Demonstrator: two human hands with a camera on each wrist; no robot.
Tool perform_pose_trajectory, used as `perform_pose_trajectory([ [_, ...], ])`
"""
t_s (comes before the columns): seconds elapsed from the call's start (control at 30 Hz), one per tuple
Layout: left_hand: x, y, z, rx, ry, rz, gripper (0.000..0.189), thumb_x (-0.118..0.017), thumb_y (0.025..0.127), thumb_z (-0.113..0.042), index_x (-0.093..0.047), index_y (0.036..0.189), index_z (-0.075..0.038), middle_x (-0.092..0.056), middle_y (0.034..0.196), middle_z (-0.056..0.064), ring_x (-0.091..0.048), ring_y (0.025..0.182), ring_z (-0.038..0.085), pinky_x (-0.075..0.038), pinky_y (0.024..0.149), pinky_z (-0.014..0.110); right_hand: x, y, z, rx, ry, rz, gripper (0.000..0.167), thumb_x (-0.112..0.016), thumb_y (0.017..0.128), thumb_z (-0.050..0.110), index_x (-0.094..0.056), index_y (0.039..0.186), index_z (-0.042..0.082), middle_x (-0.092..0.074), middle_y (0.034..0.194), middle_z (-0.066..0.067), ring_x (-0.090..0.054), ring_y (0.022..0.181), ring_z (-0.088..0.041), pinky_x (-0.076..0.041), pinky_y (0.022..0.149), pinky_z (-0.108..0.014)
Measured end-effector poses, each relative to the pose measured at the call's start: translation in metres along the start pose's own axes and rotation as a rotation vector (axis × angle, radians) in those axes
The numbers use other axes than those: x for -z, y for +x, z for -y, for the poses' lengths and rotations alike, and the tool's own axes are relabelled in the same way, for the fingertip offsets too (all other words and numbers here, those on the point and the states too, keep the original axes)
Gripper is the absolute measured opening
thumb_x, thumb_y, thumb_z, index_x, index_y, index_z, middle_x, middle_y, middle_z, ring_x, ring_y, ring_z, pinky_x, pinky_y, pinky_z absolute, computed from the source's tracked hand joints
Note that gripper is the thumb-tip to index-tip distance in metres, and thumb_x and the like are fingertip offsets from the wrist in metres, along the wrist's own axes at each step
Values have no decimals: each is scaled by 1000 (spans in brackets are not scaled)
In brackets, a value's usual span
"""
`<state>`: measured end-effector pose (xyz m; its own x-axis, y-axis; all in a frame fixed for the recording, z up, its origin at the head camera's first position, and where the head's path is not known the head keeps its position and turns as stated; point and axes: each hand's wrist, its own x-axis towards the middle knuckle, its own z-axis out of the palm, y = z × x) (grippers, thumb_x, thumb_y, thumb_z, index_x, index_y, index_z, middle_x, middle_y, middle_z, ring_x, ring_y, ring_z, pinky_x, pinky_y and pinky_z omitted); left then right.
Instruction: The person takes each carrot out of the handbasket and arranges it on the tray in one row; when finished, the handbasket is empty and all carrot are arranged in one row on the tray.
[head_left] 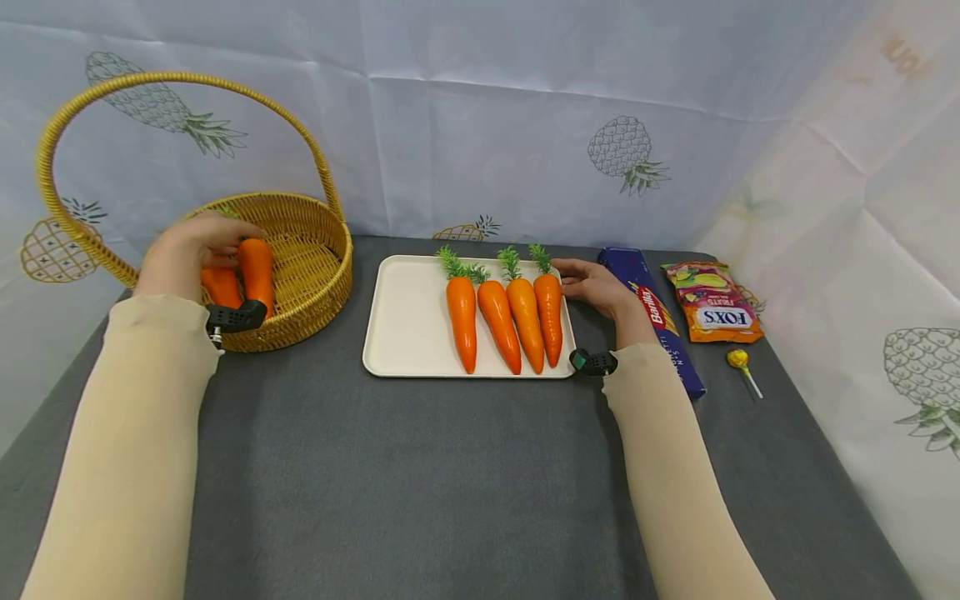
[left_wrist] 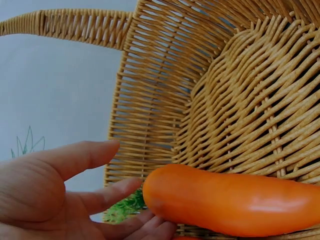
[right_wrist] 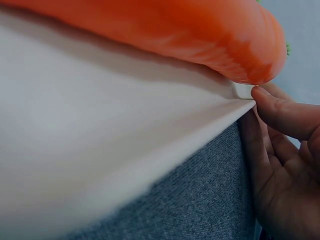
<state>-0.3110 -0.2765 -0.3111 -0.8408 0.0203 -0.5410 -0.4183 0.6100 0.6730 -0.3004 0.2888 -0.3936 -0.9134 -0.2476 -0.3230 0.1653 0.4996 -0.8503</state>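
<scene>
My left hand (head_left: 187, 246) reaches into the wicker basket (head_left: 318, 287) at the left. In the left wrist view its thumb stands apart and its fingertips are at the blunt end of an orange carrot (left_wrist: 230, 200). Another carrot (head_left: 221, 287) lies beside that one in the basket, partly hidden. At the right end of the cream tray (head_left: 408, 325), my right hand (head_left: 600, 287) holds the edge near the far corner, thumb at the rim and fingers along its outer side. Several carrots (head_left: 461, 325) with green tops lie side by side on the tray's right half.
Right of the tray lie a blue Barilla spaghetti box (head_left: 648, 312), partly behind my right hand, a Fox's candy bag (head_left: 712, 304) and a lollipop (head_left: 738, 360). The basket's tall handle (head_left: 187, 77) arches over my left hand. A pineapple-print cloth (head_left: 480, 150) hangs behind the grey table (head_left: 420, 492).
</scene>
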Motion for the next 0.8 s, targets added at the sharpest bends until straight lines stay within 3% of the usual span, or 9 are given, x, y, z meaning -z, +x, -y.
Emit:
perform_pose_trajectory([
  [0.07,0,0,1,-26,56,12,79,-45,101,-43,-13,155,5,-22,148,33,-34,132,39,-55,88,19,0,0,0,1,-1,4,60,-49,100,1,-30,156,11,-34,160,-17,-38,144,-36,-35,122,-50],
  [0.1,0,0,1,-37,72,16,76,-45,102,-42,-16,154,5,-23,145,32,-35,128,38,-55,90,22,0,0,0,-1,0,4,60,-49,100,1,-30,156,11,-34,160,-17,-38,144,-36,-35,122,-50],
  [0.23,-1,3,3,-52,97,57,74,-43,103,-40,-16,155,5,-16,153,33,-31,136,47,-44,113,47,1,0,0,-3,8,2,60,-49,100,1,-31,156,12,-34,160,-16,-38,144,-35,-34,122,-50],
  [0.33,-3,4,3,-62,119,110,77,-40,104,-41,-8,156,7,-5,159,33,-22,143,52,-31,120,58,1,-1,1,-5,12,-1,60,-49,100,1,-31,156,12,-33,160,-15,-37,145,-35,-34,122,-51],
  [0.57,-5,5,3,-82,148,180,81,-40,104,-43,-4,155,10,-7,156,35,-23,140,53,-31,119,62,-1,-8,10,-15,20,11,61,-49,99,-1,-29,156,9,-30,161,-18,-35,145,-37,-32,123,-52],
  [0.7,-6,6,2,-89,158,174,77,-42,104,-43,-13,153,10,-17,150,35,-28,138,52,-32,118,62,-2,-14,19,-24,36,19,61,-49,98,-2,-29,156,7,-30,161,-19,-36,145,-38,-31,123,-52],
  [0.8,-5,9,2,-116,188,160,70,-45,104,-39,-26,149,11,-36,139,30,-46,125,45,-39,114,60,-2,-17,22,-25,38,24,61,-49,98,-3,-29,155,6,-30,161,-19,-35,145,-38,-31,123,-52],
])
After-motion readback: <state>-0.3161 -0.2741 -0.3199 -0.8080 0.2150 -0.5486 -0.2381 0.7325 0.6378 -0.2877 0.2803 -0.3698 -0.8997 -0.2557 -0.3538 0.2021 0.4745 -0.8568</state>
